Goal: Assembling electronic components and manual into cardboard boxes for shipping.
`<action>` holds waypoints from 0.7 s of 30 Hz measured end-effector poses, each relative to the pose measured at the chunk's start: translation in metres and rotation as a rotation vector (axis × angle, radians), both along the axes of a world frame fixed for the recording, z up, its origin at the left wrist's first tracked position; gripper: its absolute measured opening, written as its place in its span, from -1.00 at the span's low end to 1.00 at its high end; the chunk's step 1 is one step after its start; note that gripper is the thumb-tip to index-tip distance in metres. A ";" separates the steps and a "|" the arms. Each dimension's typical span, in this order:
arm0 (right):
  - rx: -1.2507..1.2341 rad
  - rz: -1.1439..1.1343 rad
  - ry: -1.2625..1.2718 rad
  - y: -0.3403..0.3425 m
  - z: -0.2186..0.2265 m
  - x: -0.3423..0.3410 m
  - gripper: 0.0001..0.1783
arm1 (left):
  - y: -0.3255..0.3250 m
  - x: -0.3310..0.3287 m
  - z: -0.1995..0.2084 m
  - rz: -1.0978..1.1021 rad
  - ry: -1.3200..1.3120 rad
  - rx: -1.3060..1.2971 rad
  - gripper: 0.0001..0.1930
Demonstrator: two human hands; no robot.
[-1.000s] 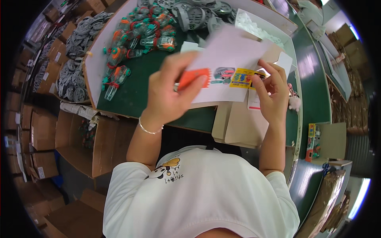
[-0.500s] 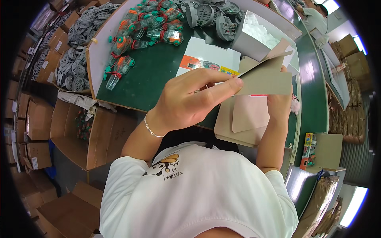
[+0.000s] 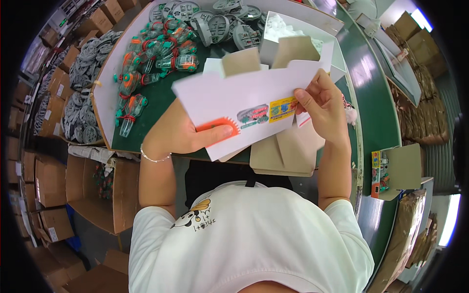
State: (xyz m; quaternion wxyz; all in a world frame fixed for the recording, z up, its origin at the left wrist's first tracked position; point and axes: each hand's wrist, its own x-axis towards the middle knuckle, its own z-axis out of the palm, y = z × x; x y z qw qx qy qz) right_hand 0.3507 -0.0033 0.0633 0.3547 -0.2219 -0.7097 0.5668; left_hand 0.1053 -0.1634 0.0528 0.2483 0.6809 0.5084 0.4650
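A white printed carton (image 3: 249, 90) is held up in front of me, its brown inner flaps (image 3: 242, 62) sticking up along the far edge. My left hand (image 3: 188, 129) is closed on its left end, the thumb lying over the orange print and the fingers hidden behind. At the other end my right hand (image 3: 322, 105) pinches the carton between thumb and fingers. Under it, near the table's front edge, lies a stack of brown flat carton blanks (image 3: 283, 163).
Clear bottles with orange and green parts (image 3: 168, 53) lie on the green table (image 3: 161, 97). Round grey parts (image 3: 220, 27) sit behind them. A white box of white packets (image 3: 283, 29) stands far right. A filled open carton (image 3: 386, 171) is at right; cardboard boxes (image 3: 115, 190) stand left.
The carton has turned, and its white printed side now faces me where brown board showed before. My left hand has moved left and my right hand slightly left, spreading apart along it.
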 end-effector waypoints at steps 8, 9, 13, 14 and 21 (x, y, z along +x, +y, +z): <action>0.874 -0.201 0.095 -0.012 0.007 0.025 -0.84 | 0.024 0.011 0.000 0.405 0.116 0.470 -0.34; 0.924 -0.275 0.204 -0.011 0.000 0.020 -0.81 | 0.029 0.021 -0.001 0.405 -0.164 0.583 -0.33; 0.813 -0.378 0.528 -0.006 -0.034 0.004 -0.66 | 0.044 0.047 -0.020 0.495 -0.324 0.675 -0.34; 0.589 -0.316 0.618 -0.005 -0.043 0.000 -0.59 | 0.046 0.050 -0.026 0.550 -0.263 0.661 -0.35; -0.015 -0.366 0.392 -0.013 -0.047 -0.006 -0.25 | 0.053 0.070 -0.049 0.686 0.026 0.557 -0.40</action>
